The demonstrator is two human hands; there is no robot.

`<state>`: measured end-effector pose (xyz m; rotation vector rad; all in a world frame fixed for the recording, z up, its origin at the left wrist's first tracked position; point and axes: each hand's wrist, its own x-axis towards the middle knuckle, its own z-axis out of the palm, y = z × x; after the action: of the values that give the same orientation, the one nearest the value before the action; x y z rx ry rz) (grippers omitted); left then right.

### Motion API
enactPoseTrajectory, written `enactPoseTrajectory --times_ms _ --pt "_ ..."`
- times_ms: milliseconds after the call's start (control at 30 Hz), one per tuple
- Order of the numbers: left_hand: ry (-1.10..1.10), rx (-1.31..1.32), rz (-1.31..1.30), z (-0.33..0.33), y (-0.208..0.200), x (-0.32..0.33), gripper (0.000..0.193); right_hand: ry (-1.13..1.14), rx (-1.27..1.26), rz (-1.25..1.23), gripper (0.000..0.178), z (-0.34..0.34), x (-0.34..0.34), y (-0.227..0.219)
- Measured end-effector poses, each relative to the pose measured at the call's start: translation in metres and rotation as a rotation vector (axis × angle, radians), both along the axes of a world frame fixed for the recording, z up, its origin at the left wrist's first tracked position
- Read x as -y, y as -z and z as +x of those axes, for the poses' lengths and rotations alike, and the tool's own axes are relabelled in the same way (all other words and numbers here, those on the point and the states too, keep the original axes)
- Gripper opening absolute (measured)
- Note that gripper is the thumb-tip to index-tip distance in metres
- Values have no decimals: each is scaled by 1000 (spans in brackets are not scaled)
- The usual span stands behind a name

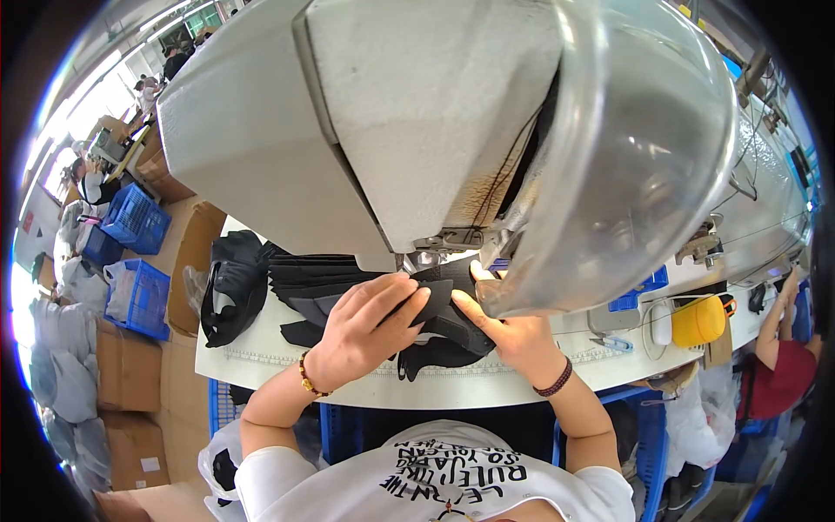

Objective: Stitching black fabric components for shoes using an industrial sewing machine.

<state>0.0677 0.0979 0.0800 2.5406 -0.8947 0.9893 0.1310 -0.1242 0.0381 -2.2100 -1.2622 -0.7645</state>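
Two hands hold black fabric (442, 297) below the sewing machine (452, 113), near the middle of the bench's (222, 361) front edge. The left hand's (352, 335) fingers close on one flap; the right hand (524, 342) pinches another part. A black bundle (233, 274) lies at the bench's left end.

One left hand (361, 329) and one right hand (519, 344) wear two bracelets (554, 377). One sewing machine (435, 113) stands beyond them, one yellow container (698, 320) to their right.
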Motion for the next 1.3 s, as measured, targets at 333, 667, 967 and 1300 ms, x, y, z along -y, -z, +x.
enactPoseTrajectory --times_ms 333,667,967,1300 --pt "14 7 18 4 -1 7 27 -4 22 40 22 -3 0 -4" --pt "-62 -30 -131 0 6 0 28 30 159 -26 23 -2 -1 -9" --pt "-30 28 -187 7 5 -5 27 -18 -18 51 32 -3 -2 -5" --pt "55 76 75 17 4 4 26 20 -18 56 21 -5 -5 -7"
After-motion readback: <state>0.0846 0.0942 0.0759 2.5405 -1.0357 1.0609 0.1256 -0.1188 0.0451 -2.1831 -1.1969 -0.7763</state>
